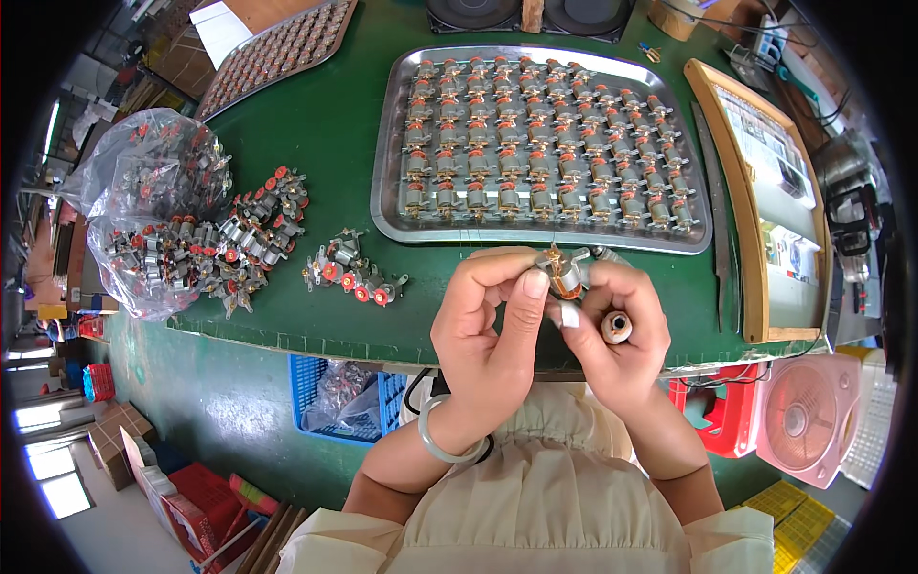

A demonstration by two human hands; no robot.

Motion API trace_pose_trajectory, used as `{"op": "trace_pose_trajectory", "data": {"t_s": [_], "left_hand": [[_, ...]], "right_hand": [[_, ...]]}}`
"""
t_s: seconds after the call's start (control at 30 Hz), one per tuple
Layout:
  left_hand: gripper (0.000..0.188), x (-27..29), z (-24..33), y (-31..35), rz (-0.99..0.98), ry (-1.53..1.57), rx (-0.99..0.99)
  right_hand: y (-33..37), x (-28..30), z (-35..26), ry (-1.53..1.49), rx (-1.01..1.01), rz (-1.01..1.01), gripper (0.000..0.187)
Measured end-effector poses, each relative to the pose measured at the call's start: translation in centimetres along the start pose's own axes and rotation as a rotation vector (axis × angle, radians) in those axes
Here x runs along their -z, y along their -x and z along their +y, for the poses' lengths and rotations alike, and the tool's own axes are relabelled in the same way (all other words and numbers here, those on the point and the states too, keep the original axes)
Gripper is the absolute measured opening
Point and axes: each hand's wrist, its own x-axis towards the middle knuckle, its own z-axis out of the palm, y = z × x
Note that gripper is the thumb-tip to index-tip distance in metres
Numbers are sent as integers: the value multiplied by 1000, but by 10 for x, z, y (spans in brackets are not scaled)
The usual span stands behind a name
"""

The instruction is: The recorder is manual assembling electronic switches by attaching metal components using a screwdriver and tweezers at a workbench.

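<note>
My left hand (pixel 495 330) pinches a small motor-like metal part (pixel 566 275) with a silver body, coppery tip and side tabs, just in front of the steel tray (pixel 385 182). At the part's other side my right hand (pixel 622 330) is closed, its thumb and fingers steadying it. A pale round-ended handle (pixel 617 327) is tucked in the right hand's curled fingers; the kind of tool cannot be made out. Rows of similar parts (pixel 540 163) with orange-red discs stand upright on the tray. Several loose ones (pixel 354 273) lie left of my hands.
Open plastic bags (pixel 158 177) spill more parts onto the green table (pixel 335 172). Another filled tray (pixel 277 57) sits far left. To the right lie a long metal strip (pixel 712 210) and a wooden frame (pixel 755 220). Below are a blue crate (pixel 392 407) and a pink fan (pixel 803 416).
</note>
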Motion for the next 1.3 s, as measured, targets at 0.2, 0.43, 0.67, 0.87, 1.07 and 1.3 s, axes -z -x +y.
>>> {"op": "trace_pose_trajectory", "data": {"t_s": [0.2,0.43,0.67,0.87,1.07,1.3], "left_hand": [[12,-1,1,0,17,169,92],[18,5,1,-7,13,174,157],[14,15,4,-14,-68,523,345],[14,22,-3,-14,-206,693,441],[13,18,-1,-14,-248,708,420],[14,20,-5,-13,-301,579,351]], "right_hand": [[-5,2,-10,-507,-346,-49,17],[-11,19,-17,53,-274,-166,29],[-6,35,-6,787,-125,-379,23],[-9,43,-13,156,-343,-232,14],[-16,46,-19,-594,-568,-284,24],[-19,40,-14,-642,-632,-276,19]]}}
